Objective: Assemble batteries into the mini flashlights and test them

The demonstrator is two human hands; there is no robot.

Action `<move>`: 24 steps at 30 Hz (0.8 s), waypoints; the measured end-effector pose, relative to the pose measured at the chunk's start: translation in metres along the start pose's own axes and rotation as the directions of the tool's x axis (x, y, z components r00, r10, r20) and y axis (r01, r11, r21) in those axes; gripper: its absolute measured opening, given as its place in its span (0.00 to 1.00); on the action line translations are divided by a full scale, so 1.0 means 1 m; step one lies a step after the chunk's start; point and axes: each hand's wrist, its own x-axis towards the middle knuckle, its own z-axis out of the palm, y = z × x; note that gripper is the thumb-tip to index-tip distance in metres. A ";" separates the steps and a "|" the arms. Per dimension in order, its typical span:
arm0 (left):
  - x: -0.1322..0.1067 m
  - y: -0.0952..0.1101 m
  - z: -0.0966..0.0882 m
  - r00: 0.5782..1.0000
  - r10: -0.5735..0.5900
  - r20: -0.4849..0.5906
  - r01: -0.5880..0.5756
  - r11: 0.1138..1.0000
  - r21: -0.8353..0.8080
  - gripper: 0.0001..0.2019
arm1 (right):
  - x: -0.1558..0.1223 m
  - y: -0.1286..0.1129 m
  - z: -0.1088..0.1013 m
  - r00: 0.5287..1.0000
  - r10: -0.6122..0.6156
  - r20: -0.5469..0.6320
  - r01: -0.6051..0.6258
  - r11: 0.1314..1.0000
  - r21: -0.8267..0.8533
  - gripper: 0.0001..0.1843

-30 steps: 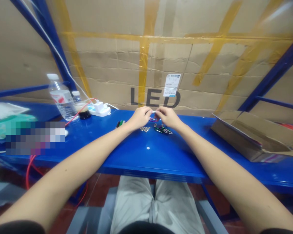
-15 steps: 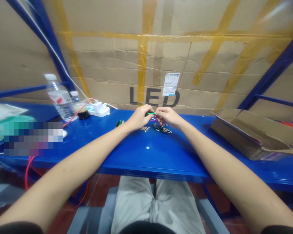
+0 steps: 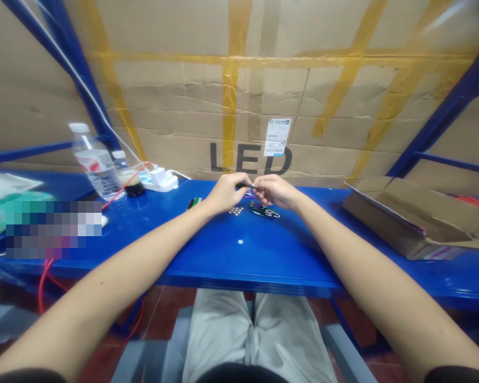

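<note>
My left hand (image 3: 228, 192) pinches a slim green piece (image 3: 244, 185) between thumb and fingers, just above the blue table. Close by on the right, my right hand (image 3: 275, 190) has its fingertips pressed together at the end of that piece; whatever lies in them is too small to make out. Beneath the hands sits a cluster of small metallic parts (image 3: 236, 211). Several looped clips like carabiners (image 3: 265, 212), dark and silvery, lie below my right hand. A purple piece (image 3: 249, 195) shows between the hands. Green and black strips (image 3: 193, 202) lie partly behind my left wrist.
An open cardboard box (image 3: 403, 223) stands on the right of the blue table (image 3: 239, 266). At the left are a water bottle (image 3: 98, 167), a smaller bottle of dark liquid (image 3: 131, 181), a white power strip (image 3: 162, 182) and a red cable (image 3: 43, 287). A large carton rises behind.
Both hands stay together in nearly the same place. The green piece shows less and looks darker between the fingers. The whole view has shifted slightly.
</note>
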 end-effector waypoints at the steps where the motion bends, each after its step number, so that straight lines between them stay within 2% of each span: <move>1: 0.000 0.000 0.000 1.000 0.003 -0.009 -0.003 1.000 -0.013 0.04 | 0.000 0.000 0.000 1.000 0.008 0.005 -0.008 1.000 0.022 0.10; 6: 0.001 0.000 0.001 0.999 0.043 -0.019 -0.044 0.999 -0.015 0.06 | -0.002 -0.005 0.006 0.999 0.037 -0.014 -0.036 0.996 0.085 0.09; 11: -0.001 0.003 0.002 0.997 -0.079 -0.012 0.079 0.997 0.027 0.04 | -0.003 -0.008 0.008 0.998 0.034 -0.050 -0.032 0.998 0.053 0.11; 17: -0.001 0.001 0.001 0.997 -0.073 0.014 0.073 0.997 0.017 0.04 | -0.004 -0.005 0.006 0.999 0.044 -0.018 -0.044 0.999 0.014 0.11; 24: 0.000 0.001 0.002 0.999 -0.041 0.002 0.041 0.999 -0.028 0.04 | 0.001 -0.002 0.002 0.993 0.106 0.057 -0.112 0.984 0.135 0.08</move>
